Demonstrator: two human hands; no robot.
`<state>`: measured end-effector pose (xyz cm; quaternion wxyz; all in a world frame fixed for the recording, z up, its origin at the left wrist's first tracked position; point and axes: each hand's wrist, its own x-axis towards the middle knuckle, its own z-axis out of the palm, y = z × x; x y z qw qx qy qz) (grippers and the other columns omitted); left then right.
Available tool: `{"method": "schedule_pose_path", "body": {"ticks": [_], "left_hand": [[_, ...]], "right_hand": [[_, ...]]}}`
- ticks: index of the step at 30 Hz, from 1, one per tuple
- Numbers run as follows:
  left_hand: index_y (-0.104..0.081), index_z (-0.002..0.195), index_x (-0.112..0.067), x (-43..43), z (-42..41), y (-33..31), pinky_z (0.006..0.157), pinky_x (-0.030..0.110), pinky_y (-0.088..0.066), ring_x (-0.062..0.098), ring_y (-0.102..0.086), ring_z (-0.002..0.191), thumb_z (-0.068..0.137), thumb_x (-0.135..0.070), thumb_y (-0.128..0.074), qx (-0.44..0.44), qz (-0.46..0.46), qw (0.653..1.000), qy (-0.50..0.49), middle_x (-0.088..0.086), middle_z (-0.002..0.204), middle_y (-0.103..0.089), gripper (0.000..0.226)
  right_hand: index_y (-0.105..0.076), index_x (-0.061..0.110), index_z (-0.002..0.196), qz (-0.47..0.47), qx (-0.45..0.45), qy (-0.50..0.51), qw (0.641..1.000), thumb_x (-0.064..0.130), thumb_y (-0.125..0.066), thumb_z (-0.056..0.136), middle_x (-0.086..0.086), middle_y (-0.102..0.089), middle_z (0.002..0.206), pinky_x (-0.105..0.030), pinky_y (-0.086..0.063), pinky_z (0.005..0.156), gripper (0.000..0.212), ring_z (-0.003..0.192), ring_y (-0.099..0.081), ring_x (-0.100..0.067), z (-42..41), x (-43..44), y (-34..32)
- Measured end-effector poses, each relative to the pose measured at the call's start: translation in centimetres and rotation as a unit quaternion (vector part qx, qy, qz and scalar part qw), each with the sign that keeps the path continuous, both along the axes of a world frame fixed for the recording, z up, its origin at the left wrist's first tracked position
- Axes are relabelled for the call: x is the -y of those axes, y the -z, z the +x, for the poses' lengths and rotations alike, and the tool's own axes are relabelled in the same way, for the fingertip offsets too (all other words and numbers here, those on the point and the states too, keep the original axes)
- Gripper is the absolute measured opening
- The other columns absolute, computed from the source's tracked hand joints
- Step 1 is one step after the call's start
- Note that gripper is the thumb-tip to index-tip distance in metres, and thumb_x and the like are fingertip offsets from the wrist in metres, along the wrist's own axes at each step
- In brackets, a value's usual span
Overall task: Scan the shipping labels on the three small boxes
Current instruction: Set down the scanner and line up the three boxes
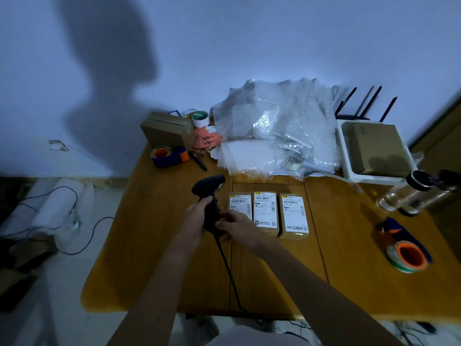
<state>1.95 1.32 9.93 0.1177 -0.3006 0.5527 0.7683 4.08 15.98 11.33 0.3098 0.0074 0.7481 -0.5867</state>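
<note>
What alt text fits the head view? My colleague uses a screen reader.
Both hands, left and right, grip a black corded handheld barcode scanner beside three small brown labelled cardboard boxes lined up on a wooden table.

The surface (162, 245) is warm yellow-brown wood grain. On it, the three small boxes (268, 216) are tan cardboard with white labels printed in black barcodes. The scanner (210, 196) is black, as is its cable (228, 268). At four o'clock, a tape dispenser (405, 248) shows blue and orange (its roll striped green and white). At eleven o'clock another dispenser (168, 156) repeats blue and orange. The wall (224, 46) is pale bluish-white.
</note>
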Motion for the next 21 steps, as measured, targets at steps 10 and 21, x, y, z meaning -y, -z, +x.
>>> {"method": "schedule_pose_path", "body": {"ticks": [10, 21], "left_hand": [[-0.067, 0.113, -0.010, 1.3, 1.8, 2.7, 0.092, 0.045, -0.056, 0.026, -0.069, 0.095, 0.100, -0.025, -0.058, 0.005, -0.145, 0.982, 0.117, 0.009, 0.100, -0.071, 0.022], [-0.051, 0.130, -0.010, 3.7, 1.0, 6.5, 0.084, 0.040, -0.059, 0.026, -0.066, 0.103, 0.096, -0.026, -0.066, 0.034, -0.257, 0.959, 0.111, 0.012, 0.125, -0.061, 0.041]], "right_hand": [[-0.056, 0.009, 0.137, 0.040, 0.017, 0.039, 0.998, 0.028, -0.055, 0.103, -0.011, -0.067, 0.125, -0.031, -0.058, 0.078, 0.039, 0.105, -0.069, -0.025, -0.9, 1.6, 2.9], [-0.046, 0.012, 0.143, 0.089, 0.063, 0.024, 0.994, 0.024, -0.053, 0.103, -0.010, -0.063, 0.126, -0.036, -0.056, 0.083, 0.042, 0.109, -0.066, -0.028, -2.0, 5.3, 5.9]]}}
